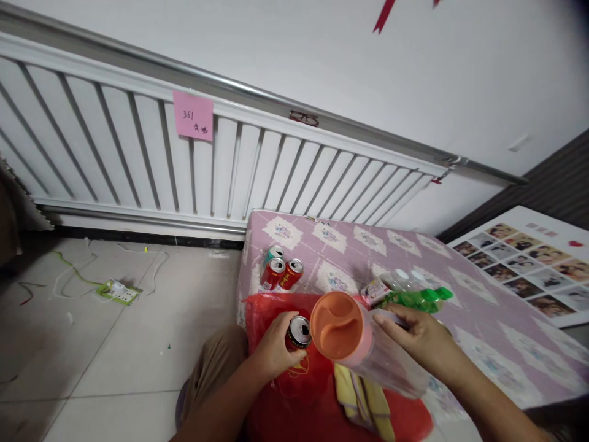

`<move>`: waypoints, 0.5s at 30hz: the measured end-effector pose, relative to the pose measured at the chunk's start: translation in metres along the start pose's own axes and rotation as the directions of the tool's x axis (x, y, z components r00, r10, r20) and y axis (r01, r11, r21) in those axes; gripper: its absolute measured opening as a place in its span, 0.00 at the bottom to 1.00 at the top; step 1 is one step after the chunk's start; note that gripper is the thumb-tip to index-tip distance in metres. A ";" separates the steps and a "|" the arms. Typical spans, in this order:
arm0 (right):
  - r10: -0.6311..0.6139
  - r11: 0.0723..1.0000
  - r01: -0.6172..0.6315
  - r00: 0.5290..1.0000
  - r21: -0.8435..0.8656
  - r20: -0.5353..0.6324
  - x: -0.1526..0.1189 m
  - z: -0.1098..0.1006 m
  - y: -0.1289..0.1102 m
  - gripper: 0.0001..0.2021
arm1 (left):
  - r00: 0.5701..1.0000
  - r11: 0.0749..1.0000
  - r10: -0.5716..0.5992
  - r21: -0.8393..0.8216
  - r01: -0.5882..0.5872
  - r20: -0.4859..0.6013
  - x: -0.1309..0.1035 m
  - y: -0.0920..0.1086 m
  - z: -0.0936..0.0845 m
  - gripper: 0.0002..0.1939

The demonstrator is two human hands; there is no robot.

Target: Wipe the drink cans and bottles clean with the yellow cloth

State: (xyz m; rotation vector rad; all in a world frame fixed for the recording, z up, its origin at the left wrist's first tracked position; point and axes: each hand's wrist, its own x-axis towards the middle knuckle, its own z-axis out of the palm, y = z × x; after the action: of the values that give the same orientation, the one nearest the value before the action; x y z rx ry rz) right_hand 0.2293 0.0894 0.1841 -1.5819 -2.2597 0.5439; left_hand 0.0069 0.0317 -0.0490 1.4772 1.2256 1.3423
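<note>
My left hand (275,348) is wrapped round an opened drink can (300,331) with a dark rim, held upright over a red surface. In my right hand (426,337) is the handle of a clear plastic pitcher (391,359) with an orange lid (337,325). The pitcher is tilted, its lid end close beside the can's top. I cannot tell whether they touch, and no liquid shows between them. Under the pitcher, a yellow cloth (363,399) lies on the red covering (299,405).
Two red cans (275,273) and a teal can (275,252) stand on the patterned bedding (335,276). Clear bottles with green parts (423,298) lie to the right. Behind is a white radiator (267,166). A power strip (118,291) with cords lies on the floor.
</note>
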 end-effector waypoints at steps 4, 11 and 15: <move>0.034 0.997 -0.035 0.999 0.072 0.009 -0.003 -0.001 0.006 0.23 | 1.000 1.000 -0.008 0.005 0.008 0.005 -0.001 0.001 -0.001 0.42; 0.110 0.963 -0.089 0.992 0.253 -0.068 -0.011 -0.005 0.024 0.26 | 0.999 0.999 -0.047 0.005 0.047 0.017 -0.001 -0.001 0.000 0.42; 0.236 0.885 -0.122 0.949 0.449 -0.208 -0.012 -0.004 0.042 0.28 | 0.998 0.998 -0.063 0.015 0.063 0.022 -0.002 -0.001 0.000 0.42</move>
State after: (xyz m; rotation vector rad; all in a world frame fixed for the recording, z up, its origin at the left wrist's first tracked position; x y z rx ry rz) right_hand 0.2696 0.0918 0.1667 -1.5328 -1.6659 0.7772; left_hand 0.0064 0.0301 -0.0502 1.4476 1.2595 1.2750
